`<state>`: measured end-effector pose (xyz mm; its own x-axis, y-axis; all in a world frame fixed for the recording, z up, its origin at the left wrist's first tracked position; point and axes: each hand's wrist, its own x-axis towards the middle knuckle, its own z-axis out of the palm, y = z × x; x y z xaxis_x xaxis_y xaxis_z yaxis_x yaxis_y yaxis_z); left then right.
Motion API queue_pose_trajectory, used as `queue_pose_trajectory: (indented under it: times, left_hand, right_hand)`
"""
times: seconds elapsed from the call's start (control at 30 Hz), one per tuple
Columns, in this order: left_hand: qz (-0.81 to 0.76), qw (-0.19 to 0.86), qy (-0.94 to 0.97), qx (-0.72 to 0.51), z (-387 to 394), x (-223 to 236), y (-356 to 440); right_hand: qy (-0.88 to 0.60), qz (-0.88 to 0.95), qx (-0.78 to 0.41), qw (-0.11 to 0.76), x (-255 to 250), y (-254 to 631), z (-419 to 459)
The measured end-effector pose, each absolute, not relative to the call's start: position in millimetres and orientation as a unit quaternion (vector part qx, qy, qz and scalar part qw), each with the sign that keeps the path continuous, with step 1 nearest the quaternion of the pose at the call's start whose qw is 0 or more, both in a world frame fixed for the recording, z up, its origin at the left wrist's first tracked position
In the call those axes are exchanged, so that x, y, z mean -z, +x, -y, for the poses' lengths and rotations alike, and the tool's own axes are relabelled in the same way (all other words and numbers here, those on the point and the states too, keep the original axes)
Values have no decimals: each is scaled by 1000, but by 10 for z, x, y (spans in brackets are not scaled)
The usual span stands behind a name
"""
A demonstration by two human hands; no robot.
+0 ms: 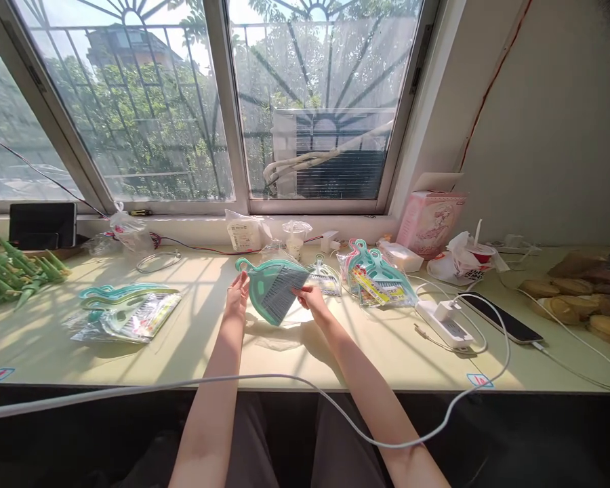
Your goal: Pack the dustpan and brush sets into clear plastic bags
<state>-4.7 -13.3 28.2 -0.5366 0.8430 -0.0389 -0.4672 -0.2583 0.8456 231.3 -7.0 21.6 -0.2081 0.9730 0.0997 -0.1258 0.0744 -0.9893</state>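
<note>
My left hand (237, 296) and my right hand (311, 299) together hold a small teal dustpan (259, 284) with a grey-bristled brush (283, 293) lying in it, lifted just above the pale desk (193, 346). The left hand's fingers close on the dustpan's left edge, below its handle. The fingers of the right hand pinch the brush's bristle end at the pan's right side. A clear plastic wrapper (279, 339) lies flat on the desk beneath them.
Packaged teal dustpan sets lie at left (127, 313) and right (379, 279). A white power strip (444, 324), a phone (503, 318) and a white cable (295, 381) cross the desk. Also here: a pink box (430, 218), a cup in a bag (465, 261), green sticks (10, 274).
</note>
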Motion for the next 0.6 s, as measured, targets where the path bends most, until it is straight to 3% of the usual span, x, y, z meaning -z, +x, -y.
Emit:
queue_pose_trajectory:
  times: [0.4, 0.53, 0.6]
  left_hand:
    - [-467, 399, 211, -761, 191, -353, -153]
    - [-498, 282, 338, -747, 223, -453, -166]
    - [-528, 292, 427, -674, 238, -489, -144]
  right_hand:
    - [-419, 561, -572, 427, -332, 2561, 93]
    - [-415, 597, -555, 403, -387, 2604, 110]
    - [-423, 613, -551, 376, -416, 2614, 112]
